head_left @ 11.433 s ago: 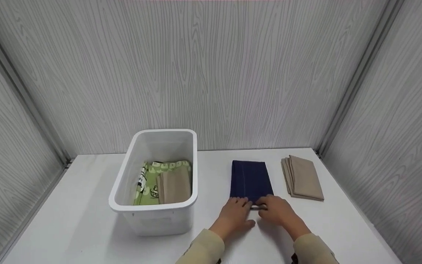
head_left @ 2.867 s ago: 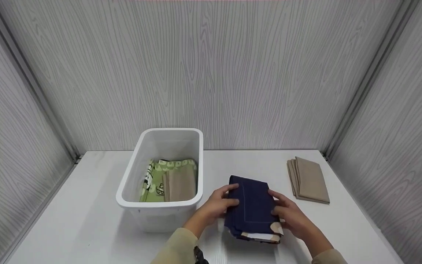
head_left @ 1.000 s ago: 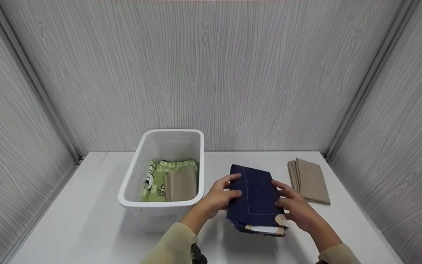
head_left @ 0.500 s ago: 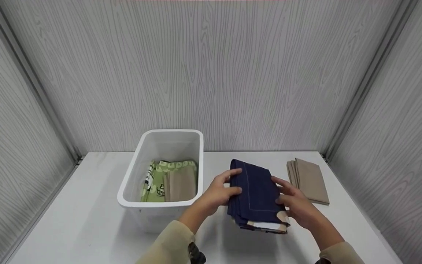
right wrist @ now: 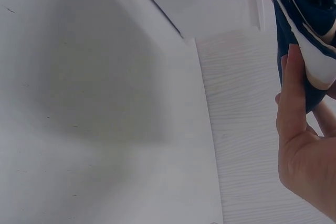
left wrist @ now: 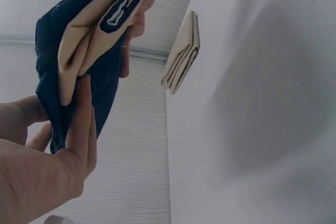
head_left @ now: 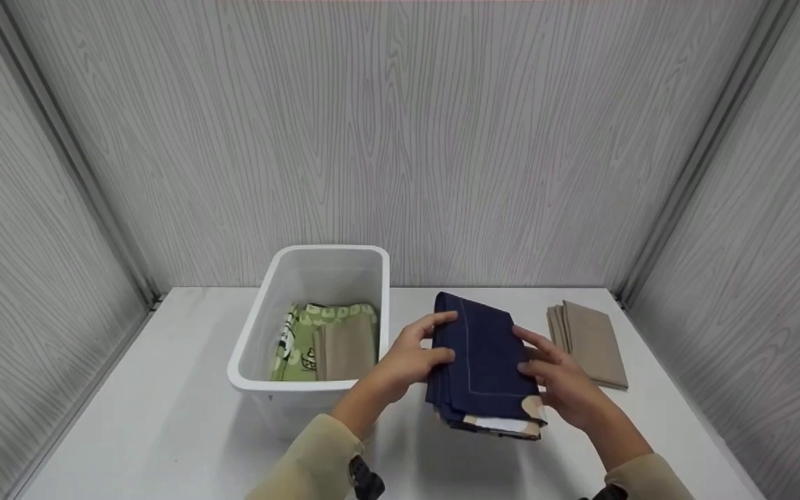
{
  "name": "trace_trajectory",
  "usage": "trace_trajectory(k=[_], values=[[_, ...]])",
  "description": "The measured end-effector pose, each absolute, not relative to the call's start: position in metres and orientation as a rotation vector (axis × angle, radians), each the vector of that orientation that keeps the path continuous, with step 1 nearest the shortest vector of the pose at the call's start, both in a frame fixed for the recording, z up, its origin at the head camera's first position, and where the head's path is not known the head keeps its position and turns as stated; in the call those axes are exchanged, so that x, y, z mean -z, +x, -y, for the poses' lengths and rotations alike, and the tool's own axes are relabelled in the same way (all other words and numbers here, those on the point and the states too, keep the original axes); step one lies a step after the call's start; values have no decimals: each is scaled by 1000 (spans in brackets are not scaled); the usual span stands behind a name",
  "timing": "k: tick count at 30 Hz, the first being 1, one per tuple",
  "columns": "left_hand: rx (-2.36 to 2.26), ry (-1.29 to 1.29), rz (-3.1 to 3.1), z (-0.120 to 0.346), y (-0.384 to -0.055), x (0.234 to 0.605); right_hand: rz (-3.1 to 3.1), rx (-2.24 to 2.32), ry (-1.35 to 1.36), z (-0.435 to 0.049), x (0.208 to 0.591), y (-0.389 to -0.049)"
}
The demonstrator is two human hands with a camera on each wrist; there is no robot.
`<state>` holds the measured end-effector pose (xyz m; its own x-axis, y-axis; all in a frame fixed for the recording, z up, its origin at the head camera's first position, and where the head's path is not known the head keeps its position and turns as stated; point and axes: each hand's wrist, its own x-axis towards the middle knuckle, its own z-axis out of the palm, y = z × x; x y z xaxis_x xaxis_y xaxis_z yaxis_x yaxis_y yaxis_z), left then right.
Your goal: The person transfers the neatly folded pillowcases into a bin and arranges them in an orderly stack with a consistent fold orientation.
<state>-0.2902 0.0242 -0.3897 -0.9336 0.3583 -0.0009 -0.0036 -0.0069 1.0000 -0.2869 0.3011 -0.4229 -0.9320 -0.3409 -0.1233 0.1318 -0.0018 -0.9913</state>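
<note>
Both hands hold a folded navy cloth [head_left: 487,354] up off the table, tilted, its beige and white printed layers showing at the near end. My left hand [head_left: 407,357] grips its left edge, thumb on the front face and fingers wrapped behind. On the opposite edge, my right hand [head_left: 560,382] has the thumb and a fingertip on the front. From below, the left wrist view shows several folded layers of the navy cloth [left wrist: 105,30] against the left fingers. In the right wrist view the right fingers [right wrist: 294,87] press under the cloth.
A white plastic bin [head_left: 240,340] stands left of the hands. Inside it lie a green patterned folded cloth [head_left: 296,364] and a folded beige cloth [head_left: 350,349]. Another folded beige cloth [head_left: 594,344] rests on the white table [head_left: 143,417] at the right. Grey wood-grain panels surround the table.
Earlier the navy cloth lay flat on the table under both hands. It has since been picked up, and over the last second rises slightly, still gripped at both sides.
</note>
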Motion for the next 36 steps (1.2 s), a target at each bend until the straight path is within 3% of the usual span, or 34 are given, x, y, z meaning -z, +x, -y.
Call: trace_trajectory(k=[17,36], values=[[-1971,378,-2051,-15,-288,383,-2256,1885,-412,-286,413,-288],[-2015,415,-2060,7,-284,367,-2119,1940,-375,-271,397,-293]])
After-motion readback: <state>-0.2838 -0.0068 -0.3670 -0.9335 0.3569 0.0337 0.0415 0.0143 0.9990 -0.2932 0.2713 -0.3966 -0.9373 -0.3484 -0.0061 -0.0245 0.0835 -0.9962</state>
